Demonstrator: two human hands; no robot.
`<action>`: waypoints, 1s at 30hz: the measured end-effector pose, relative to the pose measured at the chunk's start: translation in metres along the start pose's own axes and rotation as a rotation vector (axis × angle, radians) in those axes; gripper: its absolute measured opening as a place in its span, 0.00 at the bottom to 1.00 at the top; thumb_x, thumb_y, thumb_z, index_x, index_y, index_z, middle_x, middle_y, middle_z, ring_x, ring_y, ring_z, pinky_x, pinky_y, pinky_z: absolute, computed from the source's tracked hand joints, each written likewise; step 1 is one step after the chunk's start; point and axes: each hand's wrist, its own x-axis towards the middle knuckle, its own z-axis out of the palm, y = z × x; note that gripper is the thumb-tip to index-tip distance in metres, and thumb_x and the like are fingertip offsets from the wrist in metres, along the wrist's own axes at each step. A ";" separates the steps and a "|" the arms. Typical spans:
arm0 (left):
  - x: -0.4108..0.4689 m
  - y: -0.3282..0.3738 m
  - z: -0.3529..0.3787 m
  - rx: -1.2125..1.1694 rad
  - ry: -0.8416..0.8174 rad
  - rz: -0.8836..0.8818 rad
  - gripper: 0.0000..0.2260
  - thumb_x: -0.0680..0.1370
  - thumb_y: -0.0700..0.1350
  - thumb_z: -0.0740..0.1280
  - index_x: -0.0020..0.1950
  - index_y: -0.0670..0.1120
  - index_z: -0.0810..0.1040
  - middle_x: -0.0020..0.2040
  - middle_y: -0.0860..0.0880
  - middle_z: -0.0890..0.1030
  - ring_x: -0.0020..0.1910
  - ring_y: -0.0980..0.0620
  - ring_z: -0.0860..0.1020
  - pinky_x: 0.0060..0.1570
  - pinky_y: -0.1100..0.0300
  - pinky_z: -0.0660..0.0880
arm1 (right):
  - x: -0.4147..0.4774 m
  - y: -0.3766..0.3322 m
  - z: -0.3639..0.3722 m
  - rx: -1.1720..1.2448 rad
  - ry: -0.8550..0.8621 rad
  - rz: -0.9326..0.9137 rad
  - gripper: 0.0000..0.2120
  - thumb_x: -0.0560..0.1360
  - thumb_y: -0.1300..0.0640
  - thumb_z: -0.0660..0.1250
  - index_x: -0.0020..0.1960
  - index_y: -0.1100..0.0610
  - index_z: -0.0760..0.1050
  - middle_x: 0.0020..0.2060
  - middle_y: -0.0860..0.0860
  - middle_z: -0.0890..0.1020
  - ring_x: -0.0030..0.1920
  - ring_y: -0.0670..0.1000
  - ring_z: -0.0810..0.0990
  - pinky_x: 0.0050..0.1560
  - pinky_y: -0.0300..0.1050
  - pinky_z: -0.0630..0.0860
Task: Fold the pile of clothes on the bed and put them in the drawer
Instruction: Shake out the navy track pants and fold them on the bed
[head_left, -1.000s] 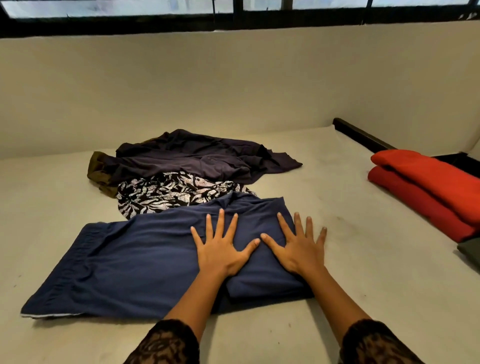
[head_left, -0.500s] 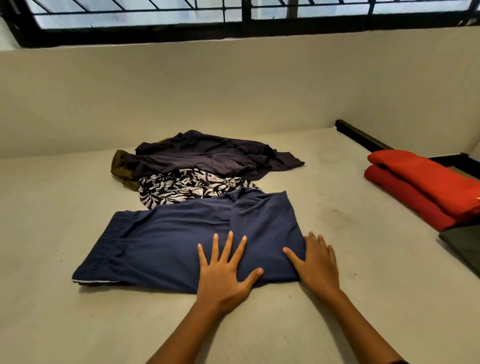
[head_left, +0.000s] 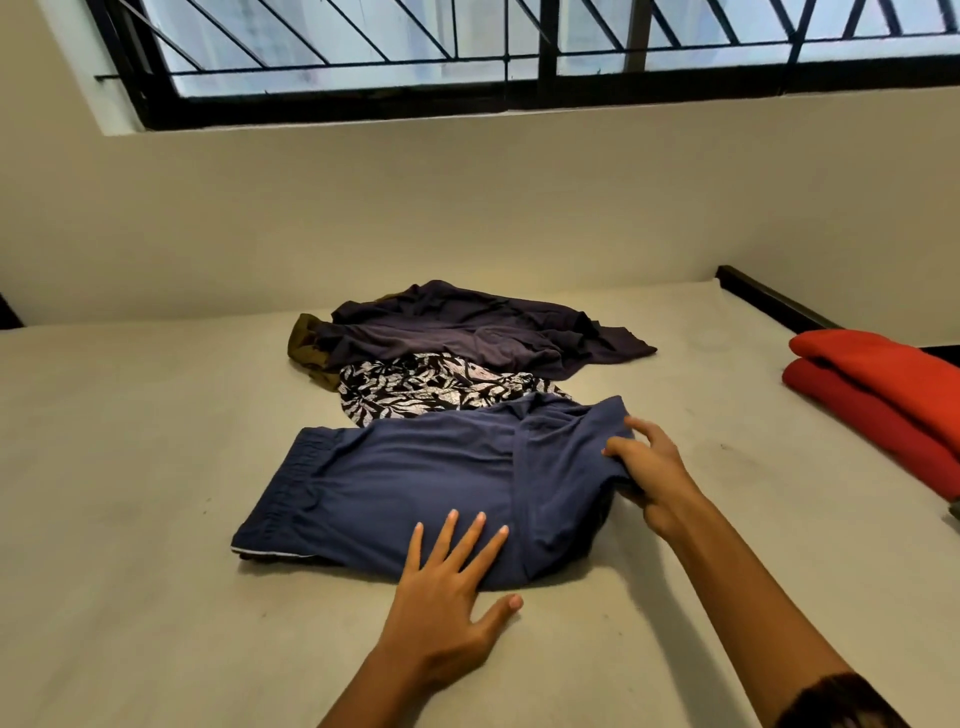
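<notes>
The blue shorts (head_left: 415, 483) lie on the bed (head_left: 130, 519), long axis nine to three o'clock. Right hand (head_left: 654, 473) pinches their three-o'clock end; left hand (head_left: 441, 608), fingers (head_left: 467, 538) straight, presses the six-o'clock edge.

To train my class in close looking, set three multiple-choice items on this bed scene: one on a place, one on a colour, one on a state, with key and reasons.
1. Where is the red cloth relative to the navy garment?
A. on it
B. to its right, apart
C. to its left

2. What colours has the printed garment behind the navy one?
A. yellow
B. green and pink
C. black and white

3. What is the right hand doing?
A. gripping the navy garment's right edge
B. hanging in the air
C. holding the red cloth

Key: 1 B, bare bed shows between them; 2 C, its leaf pattern is black and white; 3 A, its fingers curl round the edge.
</notes>
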 end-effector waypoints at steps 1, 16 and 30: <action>-0.002 -0.013 -0.001 -0.023 -0.014 -0.011 0.29 0.75 0.71 0.42 0.74 0.65 0.49 0.76 0.59 0.53 0.76 0.48 0.49 0.70 0.48 0.39 | 0.000 -0.007 0.015 -0.034 -0.020 -0.064 0.22 0.73 0.67 0.63 0.66 0.55 0.69 0.57 0.56 0.75 0.45 0.53 0.76 0.39 0.44 0.74; -0.025 -0.074 0.018 -0.210 0.209 -0.164 0.34 0.78 0.66 0.48 0.76 0.43 0.55 0.74 0.45 0.62 0.75 0.50 0.54 0.72 0.54 0.46 | -0.042 0.053 0.146 -1.030 -0.221 -0.632 0.17 0.80 0.49 0.55 0.66 0.53 0.70 0.58 0.55 0.79 0.58 0.57 0.75 0.52 0.48 0.71; 0.082 -0.061 -0.031 -0.821 0.137 -0.681 0.21 0.79 0.56 0.61 0.67 0.46 0.69 0.60 0.46 0.78 0.61 0.45 0.74 0.56 0.56 0.69 | -0.005 0.108 0.117 -1.458 -0.372 -0.720 0.42 0.55 0.27 0.15 0.67 0.36 0.27 0.70 0.47 0.30 0.74 0.54 0.31 0.66 0.60 0.25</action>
